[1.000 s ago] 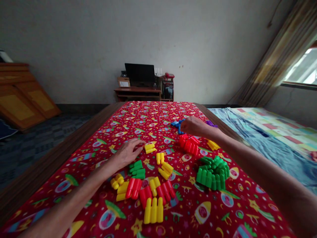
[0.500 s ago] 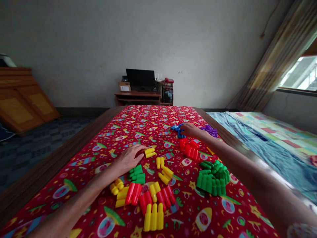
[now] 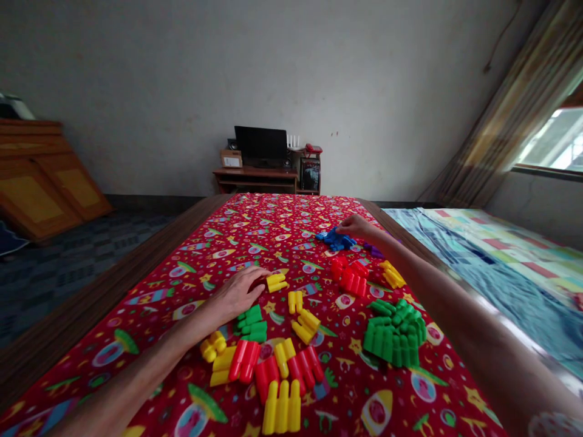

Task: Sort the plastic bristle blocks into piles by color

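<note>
My left hand (image 3: 239, 292) lies on the cloth with its fingers stretched out, fingertips at the edge of a yellow toy building block (image 3: 276, 282). Green blocks (image 3: 252, 323) lie just below that hand. My right hand (image 3: 357, 226) reaches far out, its fingers pinched down at a pile of blue building blocks (image 3: 336, 240); the fingertips partly hide what they touch. Purple blocks (image 3: 373, 250) sit behind the right wrist, mostly covered by it. Red blocks (image 3: 353, 282) lie just nearer than the blue pile.
A heap of green blocks (image 3: 395, 334) and some yellow blocks (image 3: 392, 275) lie near my right forearm. Mixed red blocks (image 3: 246, 361) and yellow blocks (image 3: 282, 409) lie close to me. The red patterned cloth (image 3: 273, 218) covers the table; a bed (image 3: 478, 261) stands at the right.
My right hand has shifted slightly right and up over the blue pile, which shows more. Yellow blocks near the right forearm are uncovered, purple ones more hidden. The left hand stays put.
</note>
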Available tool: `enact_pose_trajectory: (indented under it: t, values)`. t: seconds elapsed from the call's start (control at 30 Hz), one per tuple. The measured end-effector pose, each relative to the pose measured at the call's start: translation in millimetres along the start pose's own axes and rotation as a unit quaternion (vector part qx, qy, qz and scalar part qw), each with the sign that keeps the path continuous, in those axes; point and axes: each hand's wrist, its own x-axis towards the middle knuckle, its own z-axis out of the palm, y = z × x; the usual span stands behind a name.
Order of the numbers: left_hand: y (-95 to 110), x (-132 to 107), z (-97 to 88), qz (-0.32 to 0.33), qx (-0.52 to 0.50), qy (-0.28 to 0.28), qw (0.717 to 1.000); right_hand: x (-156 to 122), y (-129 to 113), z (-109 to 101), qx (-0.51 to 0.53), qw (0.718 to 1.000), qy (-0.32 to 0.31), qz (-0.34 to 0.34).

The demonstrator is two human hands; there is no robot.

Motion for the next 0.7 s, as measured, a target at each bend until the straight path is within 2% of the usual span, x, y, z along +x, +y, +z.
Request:
enact_pose_trajectory:
  t: [0.07, 0.13, 0.33, 0.5, 0.6, 0.7]
  values:
    - [0, 0, -0.2, 0.002, 0.001, -0.001, 1.000, 4, 4, 1, -0.004, 0.998, 0.062, 0.032]
    - [-1, 0, 0.2, 0.003, 0.002, 0.002, 1.000, 7, 6, 5, -0.029, 0.993, 0.099, 0.053]
    - [-1, -2, 0.7, -0.002, 0.012, 0.007, 1.000, 6, 3, 14, -0.077, 0.985, 0.131, 0.076]
    - [0, -2, 0.1, -0.001, 0.009, 0.005, 1.000, 1, -8, 5, -0.116, 0.980, 0.140, 0.076]
    - [-2, -1, -0.6, -0.002, 0.004, -0.003, 1.000, -8, -25, -8, -0.127, 0.981, 0.140, 0.039]
    - [-2, -1, -1.9, -0.015, -0.001, -0.015, 1.000, -28, -52, -14, -0.118, 0.985, 0.106, -0.066]
